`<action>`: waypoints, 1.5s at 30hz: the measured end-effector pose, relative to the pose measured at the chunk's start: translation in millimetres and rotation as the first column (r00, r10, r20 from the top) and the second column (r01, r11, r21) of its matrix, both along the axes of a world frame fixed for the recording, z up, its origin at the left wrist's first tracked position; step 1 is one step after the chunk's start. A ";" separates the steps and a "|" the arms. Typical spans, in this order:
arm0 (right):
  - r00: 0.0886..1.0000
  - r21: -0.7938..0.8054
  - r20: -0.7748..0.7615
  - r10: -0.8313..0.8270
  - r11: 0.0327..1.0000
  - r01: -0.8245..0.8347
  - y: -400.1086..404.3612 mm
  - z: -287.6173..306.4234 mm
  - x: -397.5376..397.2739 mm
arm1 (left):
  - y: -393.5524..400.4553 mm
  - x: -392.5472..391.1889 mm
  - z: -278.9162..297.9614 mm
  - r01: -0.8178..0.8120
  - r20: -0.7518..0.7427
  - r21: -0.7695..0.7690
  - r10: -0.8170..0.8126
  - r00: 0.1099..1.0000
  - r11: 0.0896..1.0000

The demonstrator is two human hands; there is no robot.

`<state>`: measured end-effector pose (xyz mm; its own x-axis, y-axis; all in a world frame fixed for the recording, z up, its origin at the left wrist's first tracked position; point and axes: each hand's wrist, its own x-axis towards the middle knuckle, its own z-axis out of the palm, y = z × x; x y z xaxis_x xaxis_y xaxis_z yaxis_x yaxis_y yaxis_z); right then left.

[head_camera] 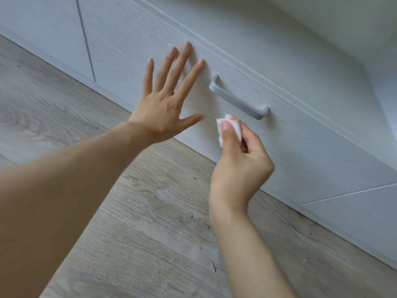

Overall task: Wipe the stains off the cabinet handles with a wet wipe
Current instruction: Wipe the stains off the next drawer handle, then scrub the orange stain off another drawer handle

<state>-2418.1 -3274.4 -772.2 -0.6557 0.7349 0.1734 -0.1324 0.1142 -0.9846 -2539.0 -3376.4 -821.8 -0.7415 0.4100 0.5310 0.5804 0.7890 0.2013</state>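
Two hands: left hand (166,104) splayed flat on drawer front (300,147), right hand (240,166) pinching wipe (227,127) (orange-stained) below handle (238,97).

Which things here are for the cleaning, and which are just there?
For the job: crumpled white wet wipe with orange stain, grey metal bar handle, right hand.
Just there: pale wood-grain floor, neighbouring white cabinet door.
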 end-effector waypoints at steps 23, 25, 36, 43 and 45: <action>0.377 0.249 0.826 0.418 0.329 -0.911 -17.1 394.9 -48.1 | -128.7 95.2 403.3 -0.144 0.407 -0.553 0.417 0.813 0.821; 0.327 0.211 0.868 0.374 0.319 -0.924 -17.1 457.2 -48.3 | -132.4 101.8 468.8 -0.158 0.430 -0.529 0.424 0.797 0.834; 0.299 0.213 0.857 0.420 0.240 -0.947 -142.7 685.4 -56.8 | -251.0 133.0 671.1 -0.230 0.364 -0.587 0.507 0.782 0.776; 0.392 0.325 0.822 0.413 0.225 -0.919 -270.5 741.3 -75.1 | -391.0 110.3 727.5 -0.226 0.289 -0.641 0.504 0.814 0.733; 0.415 0.345 0.814 0.407 0.238 -0.908 -293.9 748.2 -83.4 | -420.5 101.4 735.6 -0.203 0.275 -0.667 0.490 0.827 0.717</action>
